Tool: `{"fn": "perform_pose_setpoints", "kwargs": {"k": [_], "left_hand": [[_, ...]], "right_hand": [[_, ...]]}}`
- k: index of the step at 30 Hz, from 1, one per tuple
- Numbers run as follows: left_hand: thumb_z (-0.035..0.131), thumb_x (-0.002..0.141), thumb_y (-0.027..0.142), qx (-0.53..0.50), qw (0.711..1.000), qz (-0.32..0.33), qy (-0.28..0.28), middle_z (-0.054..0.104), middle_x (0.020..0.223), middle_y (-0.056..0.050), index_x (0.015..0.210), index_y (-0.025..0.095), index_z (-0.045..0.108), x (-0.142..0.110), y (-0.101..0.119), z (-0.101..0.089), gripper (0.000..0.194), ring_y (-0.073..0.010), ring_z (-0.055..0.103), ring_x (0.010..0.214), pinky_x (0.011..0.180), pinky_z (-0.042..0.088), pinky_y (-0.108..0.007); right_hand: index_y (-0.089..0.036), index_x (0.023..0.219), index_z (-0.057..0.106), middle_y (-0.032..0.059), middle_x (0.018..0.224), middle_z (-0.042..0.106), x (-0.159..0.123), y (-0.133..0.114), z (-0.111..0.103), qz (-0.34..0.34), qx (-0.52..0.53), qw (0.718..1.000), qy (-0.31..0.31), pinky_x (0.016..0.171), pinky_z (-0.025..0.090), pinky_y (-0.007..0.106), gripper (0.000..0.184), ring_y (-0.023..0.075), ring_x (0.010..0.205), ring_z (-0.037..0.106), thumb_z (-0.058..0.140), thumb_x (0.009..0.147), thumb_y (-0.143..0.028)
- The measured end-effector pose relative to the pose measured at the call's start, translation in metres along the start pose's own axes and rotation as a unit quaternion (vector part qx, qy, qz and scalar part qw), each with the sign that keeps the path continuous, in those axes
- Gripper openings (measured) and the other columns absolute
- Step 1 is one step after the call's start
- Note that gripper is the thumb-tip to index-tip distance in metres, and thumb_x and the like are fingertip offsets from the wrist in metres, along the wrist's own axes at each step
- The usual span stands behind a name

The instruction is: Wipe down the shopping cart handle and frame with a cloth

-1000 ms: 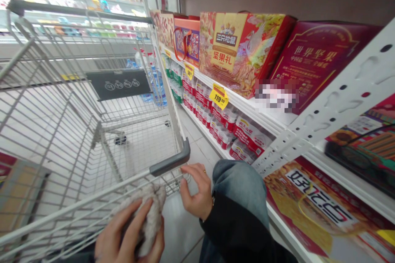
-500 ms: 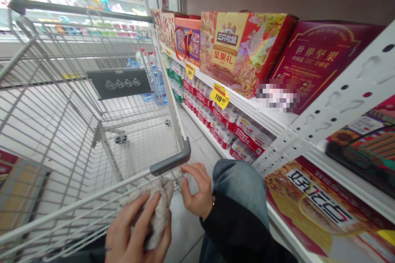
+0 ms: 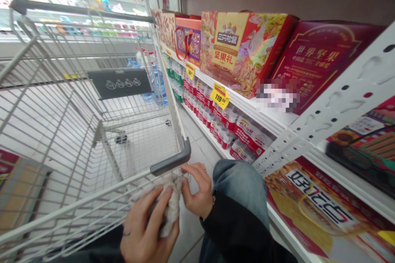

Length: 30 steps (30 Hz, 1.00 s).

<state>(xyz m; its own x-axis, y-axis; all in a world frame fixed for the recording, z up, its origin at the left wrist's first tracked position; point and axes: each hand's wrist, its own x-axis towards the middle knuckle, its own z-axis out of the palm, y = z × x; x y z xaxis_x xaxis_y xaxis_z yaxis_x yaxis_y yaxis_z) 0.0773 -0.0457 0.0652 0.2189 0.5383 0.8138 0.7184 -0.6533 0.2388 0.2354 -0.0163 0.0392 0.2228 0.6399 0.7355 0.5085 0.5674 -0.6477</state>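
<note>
My left hand (image 3: pixel 149 222) is closed over a crumpled light-grey cloth (image 3: pixel 174 185). It presses the cloth against the wire side of a shopping cart (image 3: pixel 92 203), just below the cart's grey plastic corner piece (image 3: pixel 171 161). Beside it, my right hand (image 3: pixel 198 189) has its fingers bent around the cart's wire at that corner, thumb lower down. Its fingertips meet the wire close to the cloth's edge.
To the right, a white shelf (image 3: pixel 240 98) bears boxed nut gifts (image 3: pixel 228 49) above shrink-wrapped bottle packs (image 3: pixel 249 131). My bent knee (image 3: pixel 240 181) is near the shelf. Blue water bottles (image 3: pixel 159 84) stand behind the cart. Refrigerated shelves (image 3: pixel 70 4) line the far left.
My left hand and the cloth have slid right and slightly up along the cart's side, closer to my right hand. My right hand has stayed at the corner.
</note>
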Motion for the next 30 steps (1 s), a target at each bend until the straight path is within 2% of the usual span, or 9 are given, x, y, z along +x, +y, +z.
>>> {"fn": "perform_pose_setpoints", "kwargs": {"k": [3,9,14,17,21,24,26,30], "left_hand": [[0.080,0.079,0.008,-0.010,1.000,0.013,-0.017,0.070,0.126,-0.012,0.135,0.024,0.066,-0.002,-0.001,0.003,0.061,-0.0270,0.067,0.114,0.107,0.049,-0.041],[0.083,0.073,0.004,-0.010,1.000,0.005,0.021,0.068,0.130,-0.012,0.143,0.027,0.061,0.003,0.003,0.001,0.077,-0.0284,0.066,0.116,0.109,0.049,-0.043],[0.080,0.078,0.005,-0.012,0.999,0.034,-0.019,0.069,0.128,-0.013,0.139,0.023,0.064,0.001,0.001,0.006,0.066,-0.0280,0.066,0.117,0.110,0.048,-0.040],[0.080,0.078,0.005,-0.017,1.000,0.020,-0.010,0.068,0.128,-0.013,0.139,0.023,0.064,0.000,0.002,0.006,0.066,-0.0273,0.066,0.116,0.110,0.048,-0.040],[0.080,0.078,0.005,-0.019,1.000,0.019,0.008,0.066,0.132,-0.014,0.142,0.024,0.062,0.002,0.005,0.005,0.070,-0.0280,0.063,0.120,0.113,0.045,-0.042],[0.078,0.079,0.005,-0.022,0.999,0.026,-0.008,0.067,0.129,-0.013,0.136,0.021,0.066,0.006,0.007,0.011,0.061,-0.0285,0.064,0.120,0.112,0.046,-0.042],[0.077,0.080,0.005,-0.024,0.999,0.033,-0.021,0.069,0.126,-0.014,0.131,0.019,0.069,0.008,0.008,0.015,0.053,-0.0289,0.065,0.118,0.109,0.047,-0.042],[0.076,0.081,0.005,-0.028,0.999,0.028,-0.019,0.069,0.126,-0.015,0.129,0.017,0.069,0.011,0.012,0.015,0.051,-0.0288,0.065,0.116,0.109,0.048,-0.042]], "right_hand": [[-0.024,0.124,0.066,0.0071,0.103,0.075,0.000,0.001,0.000,0.005,0.003,1.000,-0.004,0.088,0.055,0.043,0.033,0.0232,0.095,0.070,0.052,0.095,-0.016],[-0.025,0.124,0.069,0.0061,0.103,0.075,-0.001,0.003,-0.003,0.014,0.048,0.999,-0.007,0.087,0.053,0.041,0.037,0.0214,0.095,0.070,0.045,0.099,-0.013],[-0.027,0.125,0.070,0.0052,0.105,0.075,0.004,0.005,-0.005,0.005,0.061,0.998,-0.001,0.091,0.050,0.042,0.040,0.0209,0.100,0.068,0.042,0.101,-0.012],[-0.029,0.127,0.071,0.0051,0.108,0.074,0.005,0.004,-0.006,0.009,0.079,0.997,-0.003,0.096,0.049,0.042,0.042,0.0211,0.107,0.065,0.042,0.102,-0.012],[-0.032,0.121,0.076,0.0067,0.128,0.066,0.006,0.004,-0.007,0.055,0.077,0.995,0.002,0.106,0.045,0.045,0.039,0.0229,0.124,0.057,0.045,0.103,-0.018],[-0.033,0.116,0.079,0.0052,0.146,0.060,0.006,0.008,-0.007,0.085,0.106,0.991,-0.011,0.115,0.040,0.046,0.036,0.0249,0.137,0.052,0.047,0.104,-0.023],[-0.033,0.116,0.079,0.0049,0.147,0.062,0.006,0.012,-0.008,0.113,0.147,0.982,-0.026,0.116,0.040,0.045,0.034,0.0247,0.138,0.055,0.049,0.103,-0.025],[-0.029,0.109,0.081,0.0058,0.135,0.071,0.009,0.017,-0.011,0.154,0.198,0.967,-0.049,0.114,0.045,0.042,0.032,0.0240,0.128,0.064,0.050,0.102,-0.026]]}}
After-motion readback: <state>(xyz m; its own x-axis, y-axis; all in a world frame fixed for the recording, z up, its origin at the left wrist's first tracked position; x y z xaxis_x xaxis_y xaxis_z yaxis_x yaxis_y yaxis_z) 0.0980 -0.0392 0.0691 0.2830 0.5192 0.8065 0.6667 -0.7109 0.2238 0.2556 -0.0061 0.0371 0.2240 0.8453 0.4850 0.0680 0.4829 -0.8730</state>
